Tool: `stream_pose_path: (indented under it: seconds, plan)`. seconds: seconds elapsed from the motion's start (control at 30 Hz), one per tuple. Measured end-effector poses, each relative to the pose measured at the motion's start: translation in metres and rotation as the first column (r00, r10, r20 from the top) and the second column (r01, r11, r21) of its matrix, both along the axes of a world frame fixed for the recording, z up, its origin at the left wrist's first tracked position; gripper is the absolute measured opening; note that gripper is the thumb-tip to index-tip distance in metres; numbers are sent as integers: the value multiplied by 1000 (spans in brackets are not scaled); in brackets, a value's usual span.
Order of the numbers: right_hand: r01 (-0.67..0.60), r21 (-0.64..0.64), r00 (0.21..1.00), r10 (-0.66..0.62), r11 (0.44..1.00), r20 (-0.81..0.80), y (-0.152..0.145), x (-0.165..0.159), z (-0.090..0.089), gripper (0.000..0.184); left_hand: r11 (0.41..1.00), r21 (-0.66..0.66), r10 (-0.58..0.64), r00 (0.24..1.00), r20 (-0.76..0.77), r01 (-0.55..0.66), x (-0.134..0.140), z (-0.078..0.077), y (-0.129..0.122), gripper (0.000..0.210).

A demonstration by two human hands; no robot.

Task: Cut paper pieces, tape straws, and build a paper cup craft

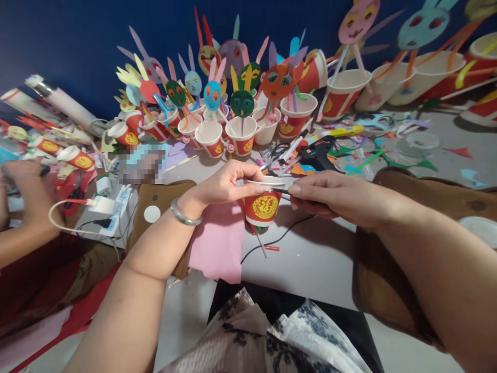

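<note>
A red paper cup with a gold emblem stands upright in front of me, its white rim facing up. My left hand is closed on the cup's rim from the left, thumb along the near side. From the right, my right hand pinches a thin dark strip or tool whose tip reaches the cup's upper side; its kind is unclear. A sheet of pink paper lies just left of the cup. Behind my hands are scissors and a black glue gun.
Several paper cups with paper rabbit faces, such as a blue one, line the back. Paper scraps litter the right. A power strip with cables sits left, near another person's arm. Brown pads flank the work area.
</note>
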State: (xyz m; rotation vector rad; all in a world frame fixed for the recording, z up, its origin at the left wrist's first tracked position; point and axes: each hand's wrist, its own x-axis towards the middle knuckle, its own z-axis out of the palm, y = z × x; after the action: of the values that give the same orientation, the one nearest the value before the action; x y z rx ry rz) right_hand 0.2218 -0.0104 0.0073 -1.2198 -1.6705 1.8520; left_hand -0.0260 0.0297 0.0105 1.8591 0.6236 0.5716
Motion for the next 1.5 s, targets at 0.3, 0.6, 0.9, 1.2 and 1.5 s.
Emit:
stream_pose_path:
  seconds: [0.3, 0.6, 0.9, 1.2, 1.5]
  plan:
    - [-3, -27, 1000, 2, 1000, -25, 0, -2, 2, 52, 1000, -10, -11, 1000, -16, 11, 1, 3, -2, 31]
    - [-16, -28, 998, 14, 999, -57, 1, -2, -1, 49, 1000, -16, -15, 1000, -2, 15, -1, -1, 0, 27]
    - [274, 138, 909, -209, 952, -362, 1, -7, -11, 50, 987, -87, 148, 981, 128, -137, 4, -5, -3, 33]
    - [379, 819, 889, -414, 432, -193, -8, -25, -35, 23, 967, -69, 255, 946, 201, -246, 12, -12, -5, 32]
    - [141, 980, 920, -385, 139, -77, -12, -27, -57, 8, 951, -18, 308, 933, 185, -310, 18, -7, -17, 33]
